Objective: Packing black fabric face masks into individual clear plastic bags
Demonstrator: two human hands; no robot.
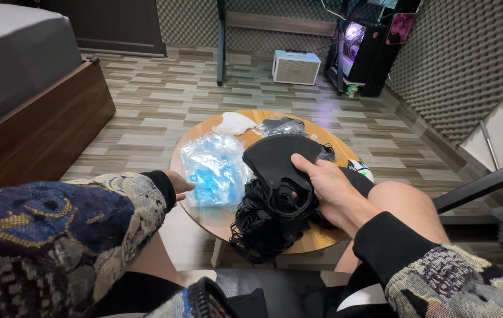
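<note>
A round wooden table (322,235) stands low in front of my knees. My right hand (328,188) grips a black face mask (278,159) and lifts it off a heap of black masks with tangled ear loops (263,227) at the table's near edge. My left hand (179,184), mostly hidden by a patterned sleeve, rests at the left rim of the table, beside a clear plastic bag of blue masks (215,171); I cannot see its fingers. A white mask (233,123) lies at the far side, next to a clear packet holding dark masks (284,126).
A bed with a wooden frame (39,126) runs along the left. A small white speaker box (295,66) and a lit computer tower (360,50) stand on the wood-pattern floor beyond. A black chair arm (487,182) crosses at right, by the foam-panelled wall.
</note>
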